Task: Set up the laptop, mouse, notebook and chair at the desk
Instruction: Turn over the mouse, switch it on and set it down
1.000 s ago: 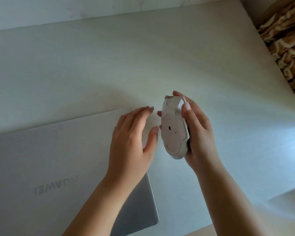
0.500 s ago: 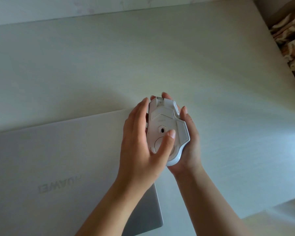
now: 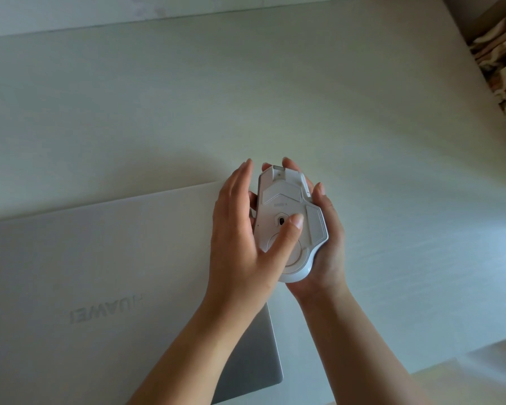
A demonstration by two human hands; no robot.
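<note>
The desk (image 3: 304, 97) is seen as a wide pale surface with a faint wood grain, lit more brightly toward its right side. Behind it a light wall (image 3: 70, 13) is met along the far edge. Past the right edge a patterned brown and cream fabric (image 3: 503, 68) is seen; what it belongs to cannot be told. No notebook and no chair are shown in this view.

The laptop (image 3: 100, 258) is laid closed on the near left part of the desk, its silver lid up and the brand lettering read upside down from here. Its near right corner is reached almost to the front edge of the desk.

The mouse (image 3: 289, 217), white, is held above the desk just to the right of the laptop's far right corner, turned so that its underside is faced up. It is cradled from below by the right hand (image 3: 327, 238), whose fingers are curled round its far end and right side. The left hand (image 3: 240, 244) is laid against its left side, fingers straight and close together, while the thumb is pressed on the underside beside the sensor opening.

It is judged that a switch on the underside is being worked. For this to be done well, the mouse should be kept firmly cradled, only the thumb should be moved, and afterwards the mouse should be turned over and set flat on the bare desk to the right of the laptop.
</note>
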